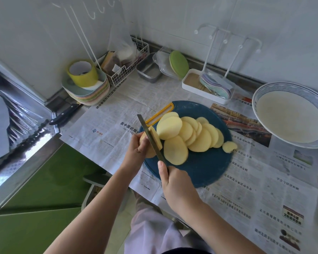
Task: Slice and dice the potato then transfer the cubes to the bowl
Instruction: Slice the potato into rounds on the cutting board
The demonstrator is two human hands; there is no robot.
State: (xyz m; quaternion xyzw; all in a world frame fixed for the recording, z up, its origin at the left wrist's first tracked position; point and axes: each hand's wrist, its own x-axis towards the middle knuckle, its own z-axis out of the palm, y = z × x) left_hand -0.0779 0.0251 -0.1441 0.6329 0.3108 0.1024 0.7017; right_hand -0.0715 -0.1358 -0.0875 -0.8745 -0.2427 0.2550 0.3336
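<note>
Head view: nearest, the right hand [176, 186] is clamped on the handle of a knife [151, 137], one finger stretched forward toward the blade. The blade stands on edge in the potato [150, 153], with a partly cut slice leaning on its right face. The left hand [136, 150] grips the uncut stub of the potato from the left, fingers curled round it. Both rest on the left part of a round dark-blue cutting board [200, 171] with a yellow handle slot. Just right of the blade, a fan of pale yellow slices [191, 136] overlaps across the board, one small end piece lying at the board's right edge. The board lies on newspaper [246, 198]. Farther right, apart from the board, sits a blue-rimmed bowl [275, 87]. At the back left are stacked plates [88, 94] carrying a tape roll [83, 73], and a black-handled second knife [66, 113].
</note>
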